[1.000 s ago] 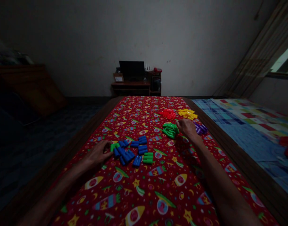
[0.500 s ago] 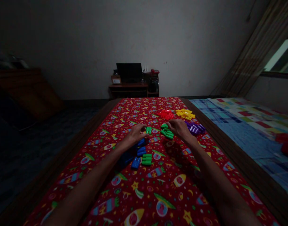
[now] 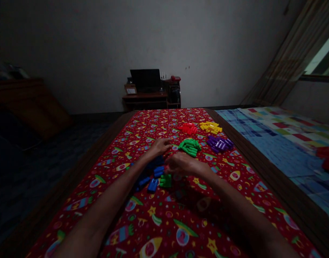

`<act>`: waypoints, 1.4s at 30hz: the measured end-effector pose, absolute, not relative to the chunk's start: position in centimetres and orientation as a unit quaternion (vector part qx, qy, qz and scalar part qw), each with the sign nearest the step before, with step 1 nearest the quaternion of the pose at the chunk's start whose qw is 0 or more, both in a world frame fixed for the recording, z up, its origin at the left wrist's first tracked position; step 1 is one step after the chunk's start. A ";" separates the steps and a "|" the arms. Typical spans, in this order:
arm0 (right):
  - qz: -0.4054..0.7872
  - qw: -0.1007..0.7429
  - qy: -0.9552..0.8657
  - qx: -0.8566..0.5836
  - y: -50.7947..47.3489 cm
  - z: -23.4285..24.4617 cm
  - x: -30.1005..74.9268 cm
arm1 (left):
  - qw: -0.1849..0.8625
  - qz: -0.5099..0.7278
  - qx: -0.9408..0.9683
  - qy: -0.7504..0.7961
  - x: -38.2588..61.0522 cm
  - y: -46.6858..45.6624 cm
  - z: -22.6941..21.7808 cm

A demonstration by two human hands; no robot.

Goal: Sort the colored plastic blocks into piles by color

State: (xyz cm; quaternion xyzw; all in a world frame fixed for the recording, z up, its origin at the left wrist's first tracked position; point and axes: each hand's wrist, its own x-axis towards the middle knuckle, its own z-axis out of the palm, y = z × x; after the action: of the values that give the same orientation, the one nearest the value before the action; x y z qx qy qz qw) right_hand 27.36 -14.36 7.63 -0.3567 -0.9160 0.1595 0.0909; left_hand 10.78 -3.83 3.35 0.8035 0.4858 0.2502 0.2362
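Green block (image 3: 165, 181) lies near right hand (image 3: 183, 164); blue blocks (image 3: 158, 172) (several) alongside.

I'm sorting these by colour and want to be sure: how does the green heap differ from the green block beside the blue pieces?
The green heap is a jumble of many pieces; the green block is one small, compact group. The green heap lies farther off, beyond the right hand; the green block lies nearer the person, close to that hand. Both are bright green and lie on the red cloth.

Nearer cloth (image 3: 167, 222) offers passage; blue pieces (image 3: 153, 185) seemingly obstruct beyond.
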 end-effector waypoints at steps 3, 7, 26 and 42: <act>0.086 0.068 -0.940 -0.322 -17.3 5.8 25.0 | 0.197 0.253 0.790 0.523 6.7 -5.0 3.9; 0.022 0.095 -0.949 -0.299 -19.2 4.4 24.7 | 0.162 0.258 0.789 0.534 2.2 -7.6 3.6; -0.010 0.171 -0.859 -0.482 -12.3 2.9 29.8 | 0.232 0.281 0.764 0.533 0.0 -13.4 0.8; 0.111 0.208 -0.918 -0.318 -10.8 0.1 25.6 | 0.049 0.174 0.829 0.528 3.4 -15.2 -0.8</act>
State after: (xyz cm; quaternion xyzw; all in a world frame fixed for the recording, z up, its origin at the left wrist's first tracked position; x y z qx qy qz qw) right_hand 25.63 -10.84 0.13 -0.3178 -0.9184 0.1106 0.2083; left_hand 3.39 -15.21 -0.83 0.8295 0.5285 0.1739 0.0492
